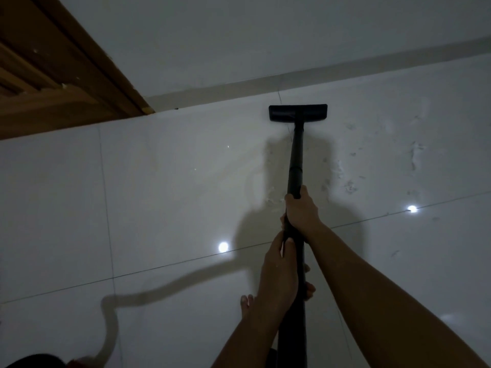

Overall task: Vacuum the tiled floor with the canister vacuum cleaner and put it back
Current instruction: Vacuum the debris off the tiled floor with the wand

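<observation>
at the far left a wooden door with a slatted panel and brown frame meets the glossy pale tiled floor, whose thin dark grout lines cross at a slant. a dark rounded shape, too dim to identify, sits at the lower left edge, and a long curving shadow winds from there toward the middle. two round light reflections shine on the tiles.

the left hand is wrapped closed around the black wand of the vacuum, nearer the body, thumb lying up along the tube. bare toes show just left of that wrist. the right hand is clenched around the same tube just above the left, further along toward the head, fingers curled around it. the wand is a smooth, matte, round tube with a thicker collar partway down, running straight away from both hands.

its flat, wide, rectangular black floor head rests on the tile well beyond the hands, right beside the pale skirting strip at the foot of the plain white wall. to the right of the wand the tile shows dull, smudged marks.
</observation>
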`<state>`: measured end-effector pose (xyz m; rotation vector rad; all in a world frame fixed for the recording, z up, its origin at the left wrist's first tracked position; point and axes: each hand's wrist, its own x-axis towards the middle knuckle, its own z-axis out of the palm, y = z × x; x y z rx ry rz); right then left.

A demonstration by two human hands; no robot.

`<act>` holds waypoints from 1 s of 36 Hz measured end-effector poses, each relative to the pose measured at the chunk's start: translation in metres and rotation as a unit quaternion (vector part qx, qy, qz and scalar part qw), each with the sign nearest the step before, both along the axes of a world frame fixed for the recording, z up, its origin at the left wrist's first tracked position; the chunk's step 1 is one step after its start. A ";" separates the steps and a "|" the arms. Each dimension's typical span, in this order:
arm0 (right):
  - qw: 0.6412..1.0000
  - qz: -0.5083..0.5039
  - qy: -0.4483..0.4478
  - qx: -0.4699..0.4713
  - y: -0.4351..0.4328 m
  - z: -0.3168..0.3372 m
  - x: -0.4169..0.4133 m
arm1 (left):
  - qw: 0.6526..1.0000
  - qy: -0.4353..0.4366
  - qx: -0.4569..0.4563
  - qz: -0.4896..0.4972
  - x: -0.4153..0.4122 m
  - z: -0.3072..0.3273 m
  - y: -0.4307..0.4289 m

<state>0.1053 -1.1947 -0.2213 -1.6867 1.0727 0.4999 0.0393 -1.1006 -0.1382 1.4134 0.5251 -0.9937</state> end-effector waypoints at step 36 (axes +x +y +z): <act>0.999 0.042 0.020 -0.007 0.118 0.025 -0.166 | 1.000 -0.020 0.002 0.021 -0.171 0.020 0.113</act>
